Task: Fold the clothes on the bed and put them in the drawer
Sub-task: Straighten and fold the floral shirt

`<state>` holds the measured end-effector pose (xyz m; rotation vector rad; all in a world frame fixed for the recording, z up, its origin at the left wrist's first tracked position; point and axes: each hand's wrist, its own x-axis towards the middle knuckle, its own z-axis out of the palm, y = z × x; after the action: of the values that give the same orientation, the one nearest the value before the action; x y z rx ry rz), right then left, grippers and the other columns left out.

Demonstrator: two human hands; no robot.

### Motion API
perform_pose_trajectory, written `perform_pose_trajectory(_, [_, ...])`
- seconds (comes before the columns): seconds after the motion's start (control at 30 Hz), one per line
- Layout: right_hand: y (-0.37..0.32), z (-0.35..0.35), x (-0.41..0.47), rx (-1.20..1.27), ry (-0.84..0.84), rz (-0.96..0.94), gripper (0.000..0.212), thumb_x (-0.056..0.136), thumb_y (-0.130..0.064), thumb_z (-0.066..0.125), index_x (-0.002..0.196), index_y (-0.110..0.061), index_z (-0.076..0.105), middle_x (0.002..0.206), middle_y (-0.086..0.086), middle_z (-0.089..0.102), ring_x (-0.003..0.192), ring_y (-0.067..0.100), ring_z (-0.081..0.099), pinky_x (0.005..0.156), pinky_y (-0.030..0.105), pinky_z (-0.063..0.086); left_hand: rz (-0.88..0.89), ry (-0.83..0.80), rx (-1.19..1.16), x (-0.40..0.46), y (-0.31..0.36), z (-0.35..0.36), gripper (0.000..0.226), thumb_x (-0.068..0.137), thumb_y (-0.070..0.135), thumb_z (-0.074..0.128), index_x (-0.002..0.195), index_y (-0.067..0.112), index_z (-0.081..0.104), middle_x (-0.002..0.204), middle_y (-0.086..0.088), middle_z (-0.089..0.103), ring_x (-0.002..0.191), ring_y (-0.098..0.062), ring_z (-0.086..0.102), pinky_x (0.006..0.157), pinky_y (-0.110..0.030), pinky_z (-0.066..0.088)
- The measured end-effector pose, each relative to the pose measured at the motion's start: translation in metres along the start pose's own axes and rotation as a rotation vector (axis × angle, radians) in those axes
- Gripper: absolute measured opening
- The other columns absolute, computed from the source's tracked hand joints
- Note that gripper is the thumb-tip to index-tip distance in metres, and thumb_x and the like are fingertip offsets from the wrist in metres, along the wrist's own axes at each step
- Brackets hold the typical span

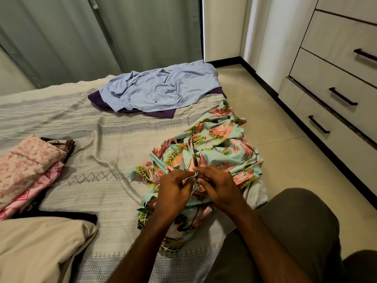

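Observation:
A mint floral shirt [216, 144] with pink and green leaves lies rumpled at the right edge of the bed [106, 152]. My left hand [173, 190] and my right hand [216, 184] meet over its near part, both pinching a small fold of its fabric between fingertips. Farther back lies a crumpled light blue shirt [157, 86] on top of a purple garment [161, 113]. A stack of folded pink clothes [26, 166] sits at the left. The white drawers [334, 99] with dark handles stand shut on the right.
A beige pillow [40, 246] lies at the near left. A green curtain [98, 33] hangs behind the bed. Tiled floor [271, 127] runs between the bed and the drawer unit. My knee in grey-brown shorts [295, 231] is at the lower right.

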<state>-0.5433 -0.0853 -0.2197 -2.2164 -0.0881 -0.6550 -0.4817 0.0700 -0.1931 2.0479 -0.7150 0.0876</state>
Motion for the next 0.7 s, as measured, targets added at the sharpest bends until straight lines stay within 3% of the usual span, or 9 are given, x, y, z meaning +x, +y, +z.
perform_pose_trajectory(0.13, [0.0,-0.003,-0.001,0.04,-0.032,0.011,0.039,0.091,-0.003,0.063,0.129,-0.012,0.065,0.104,-0.012,0.061,0.094,-0.012,0.053,0.085,0.006,0.041,0.064,-0.014,0.101,0.0,0.006,-0.002,0.023,0.082,0.0,0.076,0.098,0.015,0.08,0.081,0.002,0.074,0.064,-0.005,0.064,0.06,-0.017,0.05])
perform_pose_trajectory(0.27, [0.002,-0.001,-0.002,-0.002,-0.04,-0.011,0.032,0.091,-0.008,0.065,0.122,-0.013,0.068,0.104,0.0,0.069,0.095,0.002,0.059,0.085,0.012,0.045,0.11,-0.04,0.174,0.0,0.007,-0.004,0.023,0.081,-0.003,0.074,0.097,0.012,0.08,0.079,-0.001,0.074,0.064,-0.009,0.063,0.061,-0.025,0.054])
perform_pose_trajectory(0.37, [0.002,-0.001,-0.003,-0.047,0.009,0.002,0.013,0.092,-0.018,0.065,0.103,-0.013,0.07,0.092,0.0,0.069,0.084,0.008,0.06,0.074,0.022,0.051,0.097,0.002,0.162,-0.002,0.006,-0.004,0.019,0.081,0.002,0.077,0.095,0.013,0.081,0.081,0.0,0.076,0.064,0.001,0.061,0.066,-0.006,0.045])
perform_pose_trajectory(0.47, [0.0,-0.001,-0.004,-0.063,0.047,0.004,0.011,0.093,-0.02,0.062,0.096,-0.011,0.069,0.086,0.0,0.067,0.078,0.004,0.056,0.071,0.015,0.045,0.073,0.06,0.147,-0.005,0.005,-0.001,0.017,0.083,0.005,0.078,0.097,0.014,0.081,0.082,0.002,0.076,0.061,0.011,0.056,0.063,0.0,0.04])
perform_pose_trajectory(0.57, [-0.003,-0.002,-0.003,-0.058,0.082,0.033,0.003,0.092,-0.009,0.065,0.094,-0.009,0.067,0.081,0.0,0.064,0.074,0.003,0.052,0.067,0.014,0.042,0.076,0.108,0.123,-0.011,0.009,0.004,0.017,0.082,0.003,0.079,0.096,0.013,0.08,0.079,0.003,0.075,0.061,0.007,0.059,0.062,-0.007,0.046])
perform_pose_trajectory(0.7, [-0.005,-0.002,-0.005,-0.053,0.11,0.02,0.005,0.091,-0.005,0.063,0.088,-0.01,0.062,0.08,0.001,0.061,0.072,0.006,0.052,0.062,0.024,0.046,0.112,0.143,0.113,-0.021,0.01,0.014,0.015,0.083,0.008,0.073,0.097,0.012,0.08,0.085,0.002,0.075,0.074,-0.008,0.067,0.067,-0.031,0.058])
